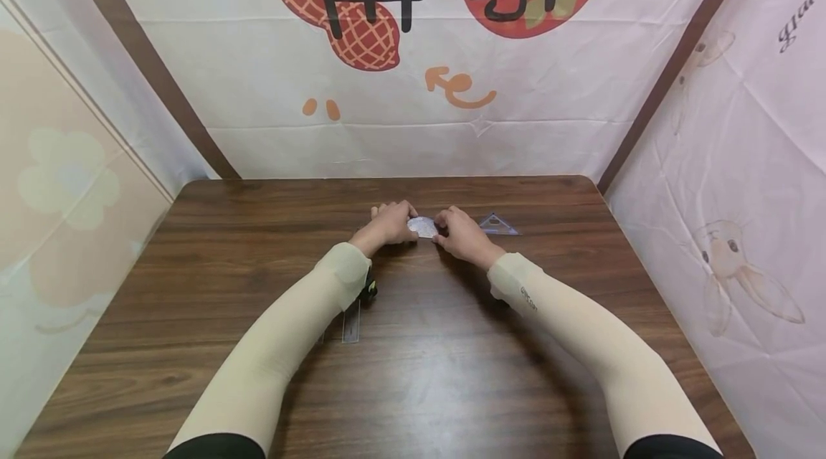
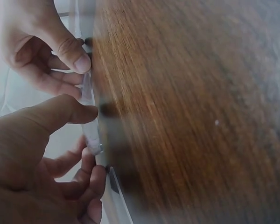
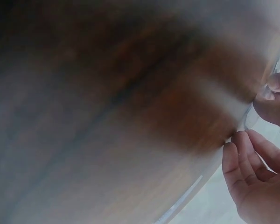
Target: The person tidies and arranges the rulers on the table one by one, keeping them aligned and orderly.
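Observation:
A clear protractor [image 1: 423,226] with pale markings lies between both hands near the far side of the table. My left hand [image 1: 392,224] holds its left end, thumb at the near edge and fingers curled beyond. At the other end, my right hand [image 1: 463,235] pinches it between thumb and fingertips. The left wrist view shows the protractor [image 2: 88,88] nearly edge-on, low over the wood, with both hands along it. Just right of the right hand, a clear triangular set square [image 1: 497,224] lies flat.
A clear ruler [image 1: 350,323] lies partly under the left forearm, beside a small black object [image 1: 369,288] with a yellow-green mark. The brown wooden table [image 1: 426,387] meets a printed cloth wall [image 1: 413,147] at its far edge; similar cloth hangs on both sides.

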Demonstrator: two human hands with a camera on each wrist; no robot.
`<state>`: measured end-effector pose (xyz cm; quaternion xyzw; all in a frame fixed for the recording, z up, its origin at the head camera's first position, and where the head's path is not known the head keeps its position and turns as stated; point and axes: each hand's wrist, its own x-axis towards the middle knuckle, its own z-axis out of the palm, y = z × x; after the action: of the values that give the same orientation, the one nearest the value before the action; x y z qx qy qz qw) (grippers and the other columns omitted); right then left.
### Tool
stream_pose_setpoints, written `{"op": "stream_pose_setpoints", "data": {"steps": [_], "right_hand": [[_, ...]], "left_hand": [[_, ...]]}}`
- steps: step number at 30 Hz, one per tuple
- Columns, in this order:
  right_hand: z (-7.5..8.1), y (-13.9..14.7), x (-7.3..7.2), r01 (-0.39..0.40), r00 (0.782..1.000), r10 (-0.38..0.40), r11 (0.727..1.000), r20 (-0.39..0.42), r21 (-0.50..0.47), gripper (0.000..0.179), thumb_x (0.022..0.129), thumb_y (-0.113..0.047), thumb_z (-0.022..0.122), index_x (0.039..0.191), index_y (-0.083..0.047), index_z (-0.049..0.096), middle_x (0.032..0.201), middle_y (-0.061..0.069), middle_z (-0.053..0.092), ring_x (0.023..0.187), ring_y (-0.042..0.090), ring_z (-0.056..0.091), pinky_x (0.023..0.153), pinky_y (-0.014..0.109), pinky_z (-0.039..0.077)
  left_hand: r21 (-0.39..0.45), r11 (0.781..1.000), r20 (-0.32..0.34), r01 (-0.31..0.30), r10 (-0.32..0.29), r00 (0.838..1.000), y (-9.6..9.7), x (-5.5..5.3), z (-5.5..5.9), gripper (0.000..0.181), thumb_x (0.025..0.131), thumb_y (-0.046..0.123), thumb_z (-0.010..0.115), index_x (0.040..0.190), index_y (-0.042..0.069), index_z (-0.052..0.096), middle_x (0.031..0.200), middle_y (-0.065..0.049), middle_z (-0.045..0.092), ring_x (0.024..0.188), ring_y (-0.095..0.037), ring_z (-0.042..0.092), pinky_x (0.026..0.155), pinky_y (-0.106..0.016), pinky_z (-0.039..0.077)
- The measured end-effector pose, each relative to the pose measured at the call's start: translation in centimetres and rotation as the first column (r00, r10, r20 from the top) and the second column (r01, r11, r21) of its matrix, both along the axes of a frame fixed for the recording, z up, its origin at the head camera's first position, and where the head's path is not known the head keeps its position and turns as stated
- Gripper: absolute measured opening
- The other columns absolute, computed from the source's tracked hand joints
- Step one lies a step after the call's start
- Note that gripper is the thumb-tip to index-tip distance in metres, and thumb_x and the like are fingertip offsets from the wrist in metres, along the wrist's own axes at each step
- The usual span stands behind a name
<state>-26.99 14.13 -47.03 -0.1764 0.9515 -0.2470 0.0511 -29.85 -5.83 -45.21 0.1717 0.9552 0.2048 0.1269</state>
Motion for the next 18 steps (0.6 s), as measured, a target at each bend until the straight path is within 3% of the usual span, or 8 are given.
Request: {"op": "stream_pose_setpoints", "data": {"steps": [8, 18], "right_hand": [[0.11, -0.03, 0.23, 0.027, 0.998, -0.024, 0.998, 0.050, -0.057, 0.038, 0.101, -0.015, 0.078, 0.132, -0.001, 0.063, 0.123, 0.013, 0.063, 0.113, 0.027, 0.064, 0.100, 0.042, 0.054], [0.22, 0.06, 0.20, 0.043, 0.998, -0.041, 0.998, 0.039, -0.055, 0.041, 0.100, -0.017, 0.079, 0.133, -0.001, 0.062, 0.117, 0.013, 0.063, 0.105, 0.027, 0.063, 0.094, 0.043, 0.054]], "left_hand": [[0.080, 0.997, -0.002, 0.014, -0.014, 1.000, 0.23, 0.32, 0.42, 0.046, 0.098, 0.016, 0.076, 0.139, 0.002, 0.060, 0.138, -0.018, 0.060, 0.125, -0.033, 0.051, 0.111, -0.053, 0.033], [0.116, 0.992, -0.017, 0.046, -0.044, 0.999, 0.29, 0.70, 0.60, 0.044, 0.099, 0.015, 0.074, 0.137, 0.001, 0.059, 0.134, -0.018, 0.060, 0.123, -0.032, 0.054, 0.109, -0.050, 0.036]]}}
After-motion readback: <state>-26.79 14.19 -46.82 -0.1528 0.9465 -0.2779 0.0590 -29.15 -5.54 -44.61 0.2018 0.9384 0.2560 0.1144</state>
